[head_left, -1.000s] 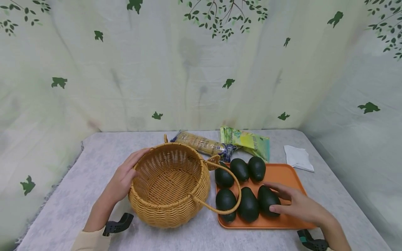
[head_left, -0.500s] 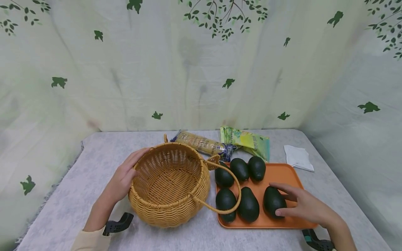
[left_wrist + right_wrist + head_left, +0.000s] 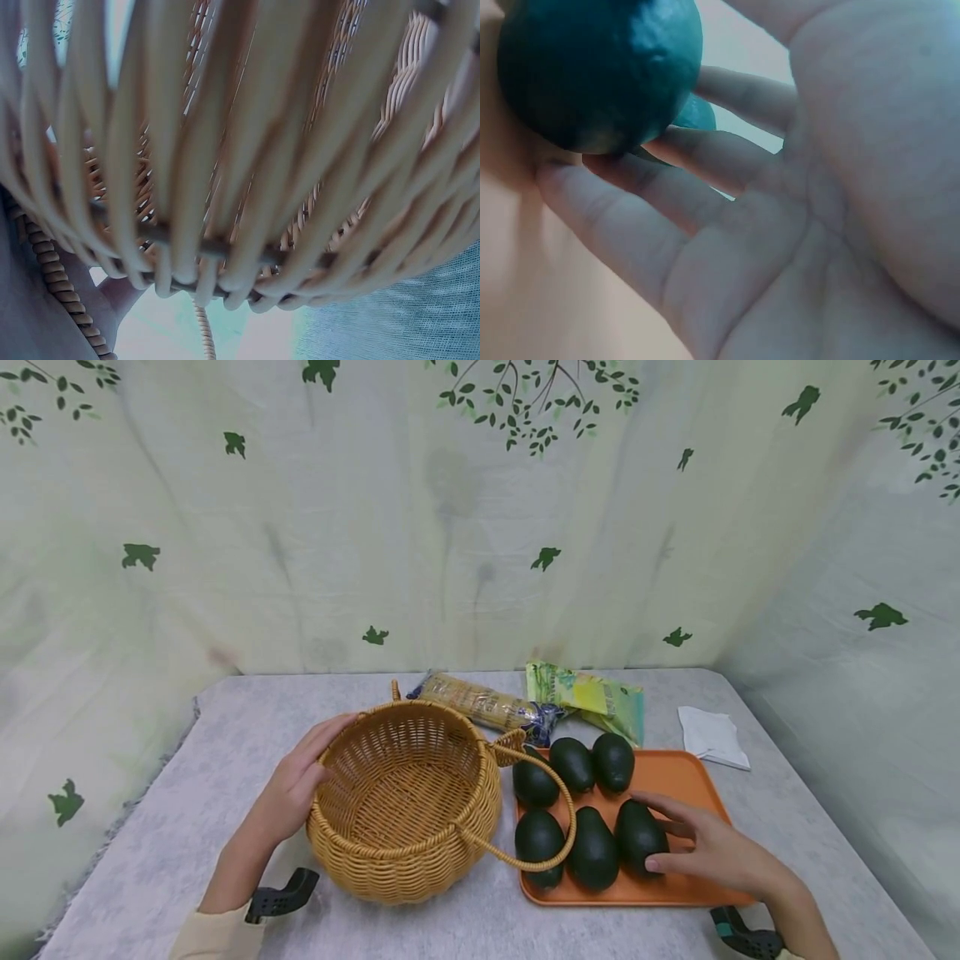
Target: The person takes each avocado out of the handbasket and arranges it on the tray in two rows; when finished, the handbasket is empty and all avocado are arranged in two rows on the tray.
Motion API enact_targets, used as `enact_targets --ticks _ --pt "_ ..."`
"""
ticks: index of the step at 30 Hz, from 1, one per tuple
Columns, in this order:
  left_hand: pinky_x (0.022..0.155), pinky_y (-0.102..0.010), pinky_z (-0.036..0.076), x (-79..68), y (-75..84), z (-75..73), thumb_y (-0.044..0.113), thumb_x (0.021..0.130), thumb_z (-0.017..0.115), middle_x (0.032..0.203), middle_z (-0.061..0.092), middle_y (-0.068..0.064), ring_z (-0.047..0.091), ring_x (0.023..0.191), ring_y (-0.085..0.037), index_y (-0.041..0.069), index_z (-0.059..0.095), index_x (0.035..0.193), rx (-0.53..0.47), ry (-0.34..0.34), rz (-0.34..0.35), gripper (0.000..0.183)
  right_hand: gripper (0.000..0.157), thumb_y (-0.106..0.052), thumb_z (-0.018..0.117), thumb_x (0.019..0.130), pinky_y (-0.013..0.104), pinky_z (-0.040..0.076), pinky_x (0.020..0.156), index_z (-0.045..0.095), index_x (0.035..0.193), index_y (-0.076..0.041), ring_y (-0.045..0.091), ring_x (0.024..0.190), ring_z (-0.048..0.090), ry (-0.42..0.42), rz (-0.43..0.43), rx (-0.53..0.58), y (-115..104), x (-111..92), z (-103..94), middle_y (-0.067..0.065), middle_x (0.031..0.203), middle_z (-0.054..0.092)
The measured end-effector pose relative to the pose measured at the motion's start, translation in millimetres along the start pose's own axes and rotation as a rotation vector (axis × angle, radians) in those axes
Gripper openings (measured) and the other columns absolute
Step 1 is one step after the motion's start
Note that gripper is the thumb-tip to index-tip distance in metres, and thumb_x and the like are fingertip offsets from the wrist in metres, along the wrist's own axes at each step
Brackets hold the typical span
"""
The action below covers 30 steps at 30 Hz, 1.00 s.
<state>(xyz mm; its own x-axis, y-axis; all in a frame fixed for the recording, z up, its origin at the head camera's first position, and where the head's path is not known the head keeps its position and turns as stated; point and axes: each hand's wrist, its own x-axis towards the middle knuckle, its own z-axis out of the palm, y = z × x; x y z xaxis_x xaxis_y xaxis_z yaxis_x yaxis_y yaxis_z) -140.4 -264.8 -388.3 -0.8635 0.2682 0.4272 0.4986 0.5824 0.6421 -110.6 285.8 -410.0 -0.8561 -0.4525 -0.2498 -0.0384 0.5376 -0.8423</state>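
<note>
A round wicker basket (image 3: 405, 860) stands left of the middle, its opening tilted toward me and its handle lying over to the right. My left hand (image 3: 296, 781) grips the basket's left rim; in the left wrist view the woven wall (image 3: 247, 150) fills most of the picture. On an orange tray (image 3: 686, 777) lie several dark green avocados in two rows. My right hand (image 3: 723, 852) holds the front-right avocado (image 3: 639, 837) between thumb and fingers, low at the tray. The right wrist view shows this avocado (image 3: 600, 75) against the fingertips.
Behind the basket lies a long clear packet with blue ends (image 3: 480, 702). A green and yellow packet (image 3: 588, 697) lies beside it, behind the tray. A white folded tissue (image 3: 712, 737) is at the back right. The basket handle (image 3: 566, 827) reaches over the tray's left avocados.
The right hand and its avocado shifted right along the tray, then came back left, beside the middle front avocado. The left hand and basket have stayed in place.
</note>
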Motion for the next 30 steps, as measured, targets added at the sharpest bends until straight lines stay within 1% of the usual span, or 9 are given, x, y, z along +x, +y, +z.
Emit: enact_targets --ticks 4,14,17,20,21,24,27,28,30 --pt "0.106 -0.006 0.025 0.7 -0.3 -0.8 -0.011 0.090 0.034 0.157 0.045 -0.013 0.038 0.142 -0.003 0.014 0.042 0.158 0.001 0.000 -0.004 0.074 0.085 -0.029 0.076 0.094 0.064 0.046 0.103 0.029 0.163 -0.013 0.059 0.142 0.035 -0.003 0.008 0.008 1 -3 -3.2 0.026 0.165 0.027" --pt "0.105 -0.005 0.025 -0.2 3.7 -1.2 -0.012 0.090 0.035 0.156 0.046 -0.013 0.042 0.140 -0.023 0.014 0.043 0.158 -0.013 0.004 0.009 0.073 0.083 -0.027 0.074 0.096 0.063 0.046 0.102 0.028 0.163 -0.012 0.057 0.143 0.036 0.019 0.005 0.005 -1 -12 -9.9 0.030 0.160 0.036" --pt "0.105 -0.005 0.025 1.1 3.3 -0.7 -0.012 0.090 0.036 0.156 0.046 -0.014 0.043 0.140 -0.025 0.013 0.044 0.157 -0.006 0.005 0.014 0.072 0.080 -0.029 0.073 0.097 0.057 0.049 0.102 0.031 0.162 -0.011 0.054 0.143 0.038 0.070 -0.003 -0.005 -3 -11 -10.7 0.028 0.161 0.036" --pt "0.106 -0.007 0.025 2.7 1.3 -0.6 -0.011 0.091 0.036 0.156 0.046 -0.012 0.042 0.141 -0.021 0.015 0.043 0.158 0.017 0.000 0.008 0.072 0.075 -0.033 0.072 0.097 0.050 0.052 0.101 0.037 0.159 -0.011 0.050 0.141 0.044 0.166 -0.038 -0.081 -5 -9 -10.7 0.026 0.158 0.041" --pt "0.108 -0.010 0.027 3.0 0.6 -0.9 -0.011 0.091 0.036 0.157 0.045 -0.011 0.041 0.143 -0.020 0.016 0.043 0.158 0.028 -0.005 0.005 0.072 0.074 -0.035 0.072 0.097 0.050 0.052 0.100 0.038 0.159 -0.011 0.050 0.140 0.046 0.203 -0.048 -0.119 -7 -9 -10.8 0.025 0.157 0.043" --pt "0.116 -0.038 0.033 3.6 -0.4 -3.1 -0.003 0.099 0.038 0.160 0.041 -0.008 0.037 0.147 -0.023 0.017 0.042 0.159 0.067 -0.011 0.013 0.063 0.071 -0.037 0.068 0.099 0.056 0.050 0.101 0.040 0.158 -0.011 0.049 0.137 0.049 0.306 -0.077 -0.252 -11 -8 -13.0 0.023 0.157 0.044" --pt "0.108 -0.065 0.034 3.3 4.1 -8.3 0.008 0.106 0.041 0.163 0.036 -0.008 0.036 0.148 -0.034 0.018 0.040 0.160 0.148 -0.001 0.033 0.055 0.069 -0.038 0.063 0.102 0.066 0.043 0.103 0.037 0.160 -0.011 0.051 0.139 0.045 0.381 -0.084 -0.353 -14 -7 -19.7 0.023 0.161 0.038" --pt "0.105 -0.069 0.034 3.0 7.4 -10.7 0.012 0.107 0.043 0.163 0.036 -0.009 0.037 0.146 -0.039 0.017 0.041 0.159 0.190 0.013 0.046 0.053 0.069 -0.040 0.061 0.103 0.069 0.040 0.103 0.035 0.161 -0.011 0.053 0.140 0.043 0.402 -0.076 -0.391 -15 -6 -22.5 0.024 0.162 0.036" --pt "0.109 -0.068 0.032 1.7 16.0 -15.6 0.018 0.108 0.046 0.163 0.036 -0.012 0.037 0.145 -0.043 0.015 0.041 0.159 0.318 0.040 0.064 0.052 0.073 -0.045 0.056 0.105 0.075 0.031 0.106 0.031 0.162 -0.009 0.054 0.147 0.030 0.435 -0.045 -0.450 -16 -4 -28.6 0.026 0.166 0.026"
